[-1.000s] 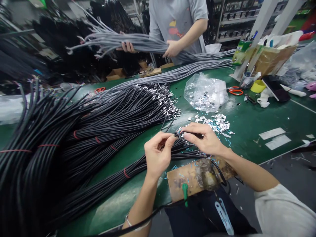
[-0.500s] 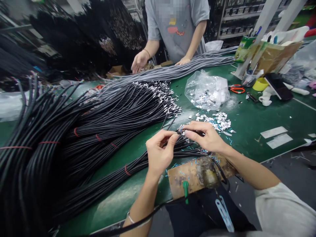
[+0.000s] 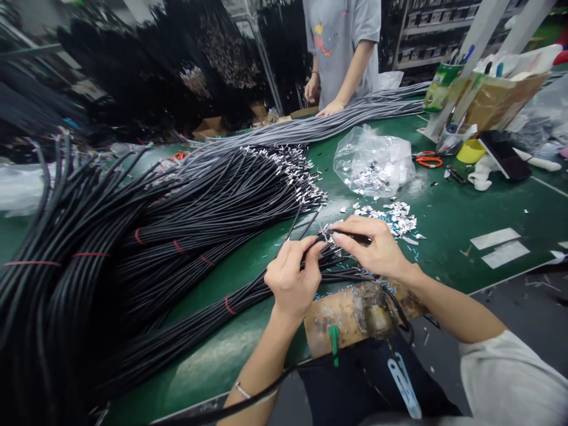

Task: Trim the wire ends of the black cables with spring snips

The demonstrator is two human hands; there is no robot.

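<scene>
My left hand (image 3: 294, 275) is closed around a black cable (image 3: 312, 242) near its stripped end. Thin wires (image 3: 326, 232) show at that end, between the two hands. My right hand (image 3: 375, 244) pinches close to these wires, its thumb and forefinger almost touching my left fingertips. A dark slim object (image 3: 361, 238) lies inside the right hand; its kind is mostly hidden. Under both hands runs a tied bundle of black cables (image 3: 248, 294), its ends among blue and white scraps.
Bundles of black cables (image 3: 213, 216) fill the table's left. Beyond lie grey cables (image 3: 284, 133), a clear bag of scraps (image 3: 375, 163), orange-handled scissors (image 3: 428, 158) and a phone (image 3: 504, 155). A wooden block (image 3: 328, 322) sits at the near edge. A co-worker (image 3: 341, 59) stands opposite.
My left fingers have shifted and curled further along the cable, and more of it shows beside the thumb. The right hand is nearly still. The co-worker has drawn one hand back, moving right.
</scene>
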